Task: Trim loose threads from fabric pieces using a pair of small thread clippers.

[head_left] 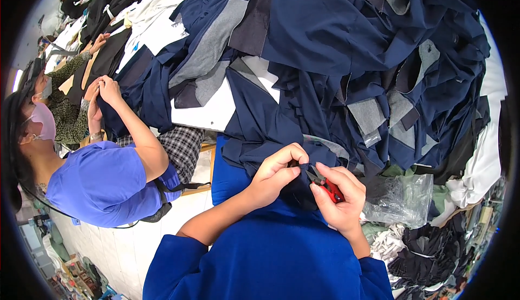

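Note:
In front of my chest, my left hand [276,173] pinches the edge of a navy garment [254,124] between thumb and fingers. The garment runs up from that pinch onto the heap on the table. My right hand [344,197] is closed round red-handled thread snips [333,190]. Their dark blades point toward the left fingertips and lie close against the cloth there. Whether the blades touch a thread is too small to tell.
A large heap of navy garments [319,24] with grey linings covers the white table [203,110]. A clear plastic bag [403,200] lies right of my right hand. Black cloth bundles [428,254] sit lower right. At left, a co-worker in a purple shirt [103,183] handles navy cloth.

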Tool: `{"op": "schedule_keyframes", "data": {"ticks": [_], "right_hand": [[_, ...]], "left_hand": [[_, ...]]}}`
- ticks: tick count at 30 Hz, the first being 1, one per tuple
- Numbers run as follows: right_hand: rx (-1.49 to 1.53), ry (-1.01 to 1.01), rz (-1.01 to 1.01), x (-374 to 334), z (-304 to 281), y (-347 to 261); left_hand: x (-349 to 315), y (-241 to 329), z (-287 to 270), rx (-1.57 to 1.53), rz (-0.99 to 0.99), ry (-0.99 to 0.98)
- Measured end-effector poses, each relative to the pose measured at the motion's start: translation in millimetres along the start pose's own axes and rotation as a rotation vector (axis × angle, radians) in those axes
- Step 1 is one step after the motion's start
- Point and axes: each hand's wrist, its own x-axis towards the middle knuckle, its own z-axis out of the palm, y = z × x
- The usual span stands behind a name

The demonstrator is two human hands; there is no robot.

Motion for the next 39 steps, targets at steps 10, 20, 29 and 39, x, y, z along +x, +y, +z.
{"op": "schedule_keyframes", "data": {"ticks": [10, 20, 29, 39], "right_hand": [[-0.019, -0.018, 0.012, 0, -1, 0], [-0.002, -0.020, 0.021, -1, 2, 2], [0.565, 0.119, 0.404, -19, 13, 20], [0.178, 0.020, 0.143, -10, 6, 10]], "left_hand": [[0, 1, -2, 0.021, -0.002, -0.016], [0, 0, -2, 0.037, 0.014, -0.009], [-3, 3, 7, -0.026, -0.072, -0.052], [1, -2, 1, -0.339, -0.148, 0.034]]}}
